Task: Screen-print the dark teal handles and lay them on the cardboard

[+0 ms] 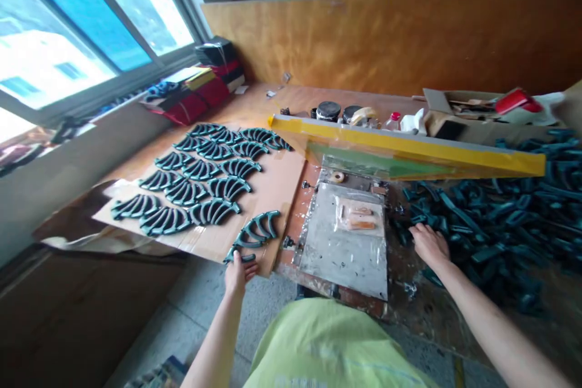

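Left hand (237, 274) grips curved teal moulded part (254, 235) at its lower end; right hand (430, 245) lies open, empty, loose teal parts (491, 218) at 2 o'clock.

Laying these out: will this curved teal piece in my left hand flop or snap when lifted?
Probably stiff: the curved teal piece holds its arched shape at the left hand. Its thin ribs may be the weak spot. Rolling seems unlikely, since similar pieces lie flat on the cardboard sheet.

left hand (239, 274) gripping teal arched piece (254, 235), right hand (430, 245) at heap (500, 218)
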Demonstrator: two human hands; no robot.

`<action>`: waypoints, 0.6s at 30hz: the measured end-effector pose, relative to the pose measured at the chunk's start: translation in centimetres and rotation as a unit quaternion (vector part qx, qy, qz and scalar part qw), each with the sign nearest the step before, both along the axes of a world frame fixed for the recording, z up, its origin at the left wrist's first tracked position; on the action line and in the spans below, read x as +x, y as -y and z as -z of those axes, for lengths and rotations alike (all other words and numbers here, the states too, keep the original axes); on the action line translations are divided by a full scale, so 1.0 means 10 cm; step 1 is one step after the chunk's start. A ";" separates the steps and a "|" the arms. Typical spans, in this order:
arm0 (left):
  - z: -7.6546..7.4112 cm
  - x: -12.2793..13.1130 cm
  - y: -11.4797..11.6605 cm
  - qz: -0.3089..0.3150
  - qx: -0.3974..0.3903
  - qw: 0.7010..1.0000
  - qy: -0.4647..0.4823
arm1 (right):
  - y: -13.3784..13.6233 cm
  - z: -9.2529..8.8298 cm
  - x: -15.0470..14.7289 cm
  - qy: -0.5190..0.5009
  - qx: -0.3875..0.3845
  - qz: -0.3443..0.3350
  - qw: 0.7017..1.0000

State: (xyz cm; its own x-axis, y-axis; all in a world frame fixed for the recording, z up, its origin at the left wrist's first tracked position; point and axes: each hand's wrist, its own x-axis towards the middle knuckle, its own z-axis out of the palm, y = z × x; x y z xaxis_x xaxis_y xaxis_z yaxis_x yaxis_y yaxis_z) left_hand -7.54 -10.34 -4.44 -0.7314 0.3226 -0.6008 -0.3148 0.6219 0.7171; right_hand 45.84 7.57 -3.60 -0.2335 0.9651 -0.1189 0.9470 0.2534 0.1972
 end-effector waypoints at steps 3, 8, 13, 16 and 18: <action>0.02 -0.07 -0.07 0.045 -0.061 0.997 -0.008 | 0.00 0.06 0.06 -0.041 0.026 -0.026 0.998; -0.14 -0.13 -0.09 0.101 -0.164 0.975 -0.107 | -0.09 0.07 0.24 -0.149 0.015 0.011 0.989; -0.30 0.26 -0.31 0.134 -0.200 0.928 -0.284 | -0.06 -0.10 0.12 -0.281 0.070 0.075 0.954; -0.30 0.53 -0.59 0.169 -0.207 0.911 -0.314 | -0.04 -0.27 -0.16 -0.321 0.133 0.044 0.937; -0.28 0.63 -0.76 0.170 -0.229 0.907 -0.310 | -0.05 -0.36 -0.39 -0.354 0.156 -0.021 0.922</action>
